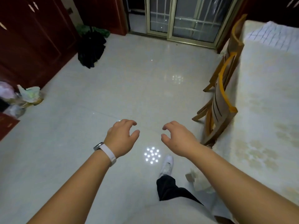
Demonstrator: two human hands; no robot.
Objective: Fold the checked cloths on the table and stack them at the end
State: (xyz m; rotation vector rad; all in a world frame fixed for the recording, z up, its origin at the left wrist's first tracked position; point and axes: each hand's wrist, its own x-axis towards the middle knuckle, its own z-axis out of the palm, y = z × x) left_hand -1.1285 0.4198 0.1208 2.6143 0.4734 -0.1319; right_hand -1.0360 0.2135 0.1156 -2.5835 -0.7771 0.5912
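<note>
- The left hand (pixel 122 138) is held out in the air over the tiled floor (pixel 113 88). Its fingers (pixel 131 122) are loosely curled and slightly spread, and nothing is gripped.
- The right hand (pixel 176 136) is held level with it, just beside it. Its fingers (pixel 166 126) are curled the same loose way, with thumb and fingertips apart and nothing between them.
- A pale-strapped watch (pixel 106 151) is worn on the left wrist.
- The checked cloth (pixel 271 38), white with blue lines, is seen at the far end of the desk (pixel 262 102), well apart from both hands; whether it is folded cannot be told.
- The desk is covered in a cream patterned cover and runs along the right edge.
- Two wooden chairs (pixel 221 101) are pushed in against the desk's near side.
- A white shoe (pixel 167 164) and a dark trouser leg (pixel 168 186) are seen below the hands.
- A black bundle (pixel 91 47) and plastic bags (pixel 30 94) are seen on the floor at the left, by a dark red wardrobe (pixel 32 38).
</note>
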